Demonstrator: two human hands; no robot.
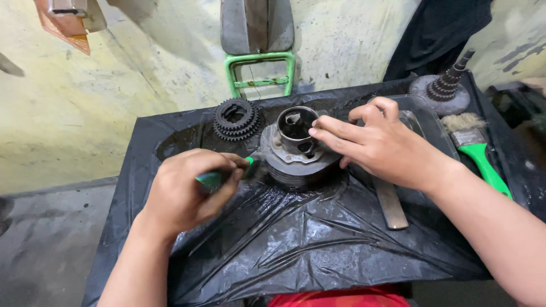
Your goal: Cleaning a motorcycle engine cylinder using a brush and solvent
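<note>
A grimy metal engine cylinder (296, 150) with a round open bore sits in the middle of a low table covered in wet black plastic sheet (296, 239). My right hand (378, 145) rests on its right side, fingers laid over the rim, steadying it. My left hand (185, 190) is closed around a small green-handled brush (219, 177), and its blurred bristle end touches the cylinder's left flank.
A stack of dark gear wheels (236, 119) lies behind the cylinder at left. A gear shaft on a round base (446, 88) stands at back right. A larger green-handled paintbrush (480, 153) lies at right, a flat metal file (391, 204) near it. A green frame (261, 71) leans on the wall.
</note>
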